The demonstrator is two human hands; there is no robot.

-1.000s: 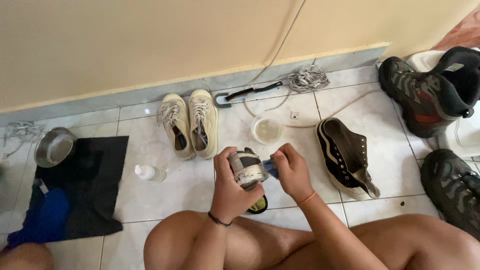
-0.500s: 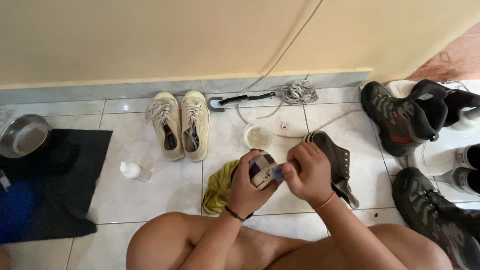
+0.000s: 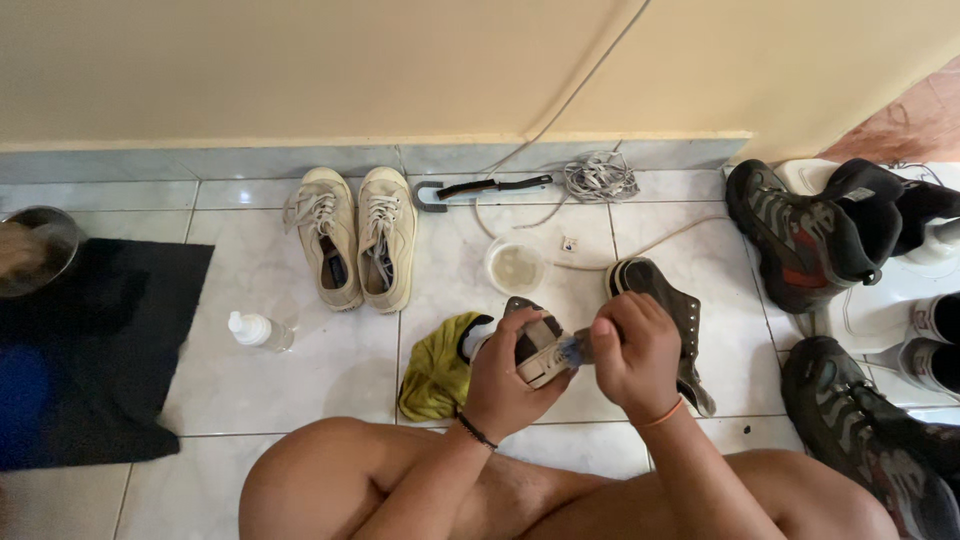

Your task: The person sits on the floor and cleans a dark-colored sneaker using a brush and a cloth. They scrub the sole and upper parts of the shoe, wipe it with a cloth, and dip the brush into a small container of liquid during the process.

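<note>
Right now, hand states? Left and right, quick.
Left hand: closed around a dark shoe, holding it up.
Right hand: closed on a small blue brush, against the shoe.

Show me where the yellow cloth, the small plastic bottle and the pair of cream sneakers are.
yellow cloth (image 3: 437,375), head view, middle of its folds.
small plastic bottle (image 3: 258,330), head view, its body.
pair of cream sneakers (image 3: 385,240), head view, laces of the right-hand shoe.

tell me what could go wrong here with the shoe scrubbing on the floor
1. The small tub of liquid stands open just beyond the left hand and right hand; a stray elbow or the shoe could tip it over the tiles.
2. The loose cord trails past the tub and might snag.
3. The brush may flick dirt onto the cream sneakers.
</note>
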